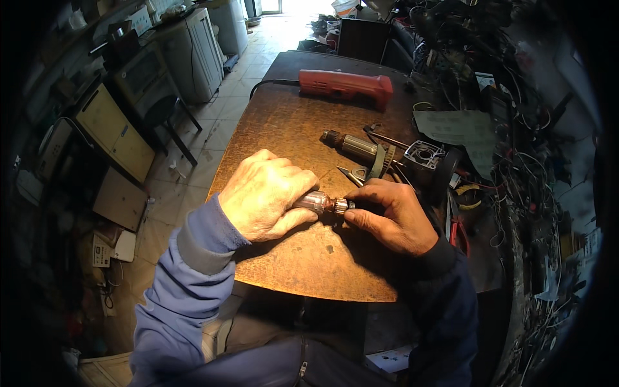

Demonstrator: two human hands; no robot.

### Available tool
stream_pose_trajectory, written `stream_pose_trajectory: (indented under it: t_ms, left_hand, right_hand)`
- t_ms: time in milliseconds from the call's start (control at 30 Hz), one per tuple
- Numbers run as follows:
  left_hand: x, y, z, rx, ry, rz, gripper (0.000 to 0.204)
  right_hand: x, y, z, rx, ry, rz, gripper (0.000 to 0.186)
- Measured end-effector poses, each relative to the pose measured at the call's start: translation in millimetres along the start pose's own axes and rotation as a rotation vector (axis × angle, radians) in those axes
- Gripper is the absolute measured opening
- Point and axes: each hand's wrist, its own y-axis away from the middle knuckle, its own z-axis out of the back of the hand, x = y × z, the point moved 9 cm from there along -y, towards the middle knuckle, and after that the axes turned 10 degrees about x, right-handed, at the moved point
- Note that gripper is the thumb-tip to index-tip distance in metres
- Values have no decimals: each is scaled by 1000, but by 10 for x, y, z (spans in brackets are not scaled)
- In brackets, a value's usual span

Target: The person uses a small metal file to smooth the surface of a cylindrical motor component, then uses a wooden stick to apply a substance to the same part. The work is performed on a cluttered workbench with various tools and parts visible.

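Note:
Over the near half of the worn wooden table (284,258), a motor armature (315,202) lies sideways between my hands. My left hand (267,193) is wrapped round its metal body and hides that end. The copper windings and ribbed commutator (340,206) stick out to the right. At the shaft end, the thumb and index finger of my right hand (394,216) pinch the tip from the right. A second armature (356,146) with a gear lies just beyond my right hand. Further back rests a red power tool housing (345,87) with a black cord.
A metal gear housing (424,155) stands right of the second armature. Red-handled pliers (459,233) lie by my right wrist. Tangled wires and parts (516,193) crowd the right side. Left on the tiled floor are a black stool (169,119) and a yellow cabinet (116,132).

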Motion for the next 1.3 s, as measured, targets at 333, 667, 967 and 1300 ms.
stream_pose_trajectory:
  t_ms: [333, 667, 967, 1300]
  left_hand:
    - [-33, -32, -25, 7, -88, 35, 34]
    - [16, -83, -80, 36, -83, 84, 25]
    - [15, -105, -102, 42, -111, 85, 22]
    - [9, -113, -92, 2, -170, 141, 18]
  right_hand:
    - [-136, -21, -77, 22, -30, -41, 31]
    - [-42, -52, -42, 44, 19, 9, 26]
    - [-81, -57, -51, 45, 61, 20, 27]
    - [-141, -69, -66, 44, 42, 23, 27]
